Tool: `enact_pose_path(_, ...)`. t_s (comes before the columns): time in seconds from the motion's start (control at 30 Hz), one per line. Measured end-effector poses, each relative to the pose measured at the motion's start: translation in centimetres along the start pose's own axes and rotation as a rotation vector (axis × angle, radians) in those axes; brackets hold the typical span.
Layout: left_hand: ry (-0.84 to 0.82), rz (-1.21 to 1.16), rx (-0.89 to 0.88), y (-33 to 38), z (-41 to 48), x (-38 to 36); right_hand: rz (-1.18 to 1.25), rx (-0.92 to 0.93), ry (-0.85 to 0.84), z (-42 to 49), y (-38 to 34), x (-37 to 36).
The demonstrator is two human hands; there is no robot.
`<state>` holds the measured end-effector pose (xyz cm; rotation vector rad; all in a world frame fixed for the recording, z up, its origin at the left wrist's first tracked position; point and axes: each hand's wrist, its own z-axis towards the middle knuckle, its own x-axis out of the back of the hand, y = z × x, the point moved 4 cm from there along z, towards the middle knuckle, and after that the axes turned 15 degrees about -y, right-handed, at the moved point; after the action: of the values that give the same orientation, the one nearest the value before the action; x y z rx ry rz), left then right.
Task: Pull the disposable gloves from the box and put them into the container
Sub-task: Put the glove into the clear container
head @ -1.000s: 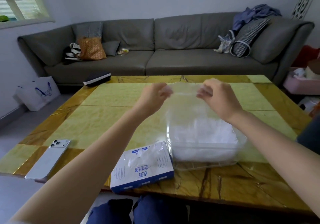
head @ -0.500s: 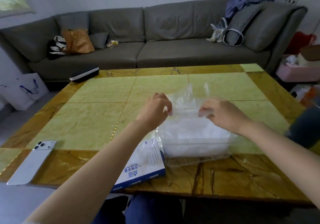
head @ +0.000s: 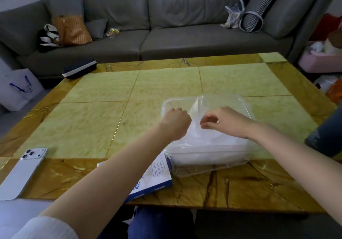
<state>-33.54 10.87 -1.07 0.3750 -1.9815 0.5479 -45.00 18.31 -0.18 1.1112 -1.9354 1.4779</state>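
- As a person sits at the near edge of a yellow marble-patterned bench (head: pixel 88 124), both bare hands work above a clear plastic container (head: pixel 209 157) standing near the near-right part of the bench.
- The left hand (head: pixel 175 122) is curled into a fist at the left edge of a thin transparent glove (head: pixel 198 107) and holds it over the container's opening.
- The right hand (head: pixel 227 121) pinches the same glove's right edge, its fingers (head: pixel 205 120) narrowed, thumb against forefinger.
- The glove stands up as a crumpled film between the two hands, its top reaching toward the container's far rim.
- A white heap of gloves (head: pixel 212 142) fills the container.
- The blue-and-white glove box (head: pixel 155 176) lies flat at the near edge, just left of the container and partly hidden under the left forearm.
- A silver phone (head: pixel 24 172) lies face down at the near-left corner, well apart from the box.
- A dark case (head: pixel 79 68) sits at the far-left corner.
- A grey sofa (head: pixel 185 35) runs behind the far edge.
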Motion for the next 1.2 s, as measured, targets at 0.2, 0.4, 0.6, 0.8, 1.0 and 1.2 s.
enact_pose_path(0.2, -0.358, -0.112, -0.013, 1.1, 1.7, -3.0, -0.319, -0.183, -0.334, 1.8, 2.2, -2.7)
enact_pose_path(0.4, -0.439, -0.122, 0.011, 1.1, 3.0, -4.5, -0.523, -0.292, -0.406, 2.6, 4.0, -3.0)
enact_pose_path(0.6, -0.443, -0.07, 0.015, 0.9, 2.7, -4.2, -0.569, -0.388, -0.415, 2.7, 4.2, -2.7)
enact_pose_path(0.8, -0.364, 0.157, 0.033, 0.6, 2.5, -2.8, -0.644, -0.467, -0.3, 1.5, 1.2, -1.0)
enact_pose_path(1.0, 0.117, -0.037, 0.084, -2.0, -1.8, 1.7, -0.548, -0.179, 0.194, -0.1, -5.6, 0.0)
enact_pose_path(1.2, 0.416, -0.537, 0.202, -7.3, -10.0, -2.5, -0.43, 0.394, 0.484, -0.4, -12.9, -5.3)
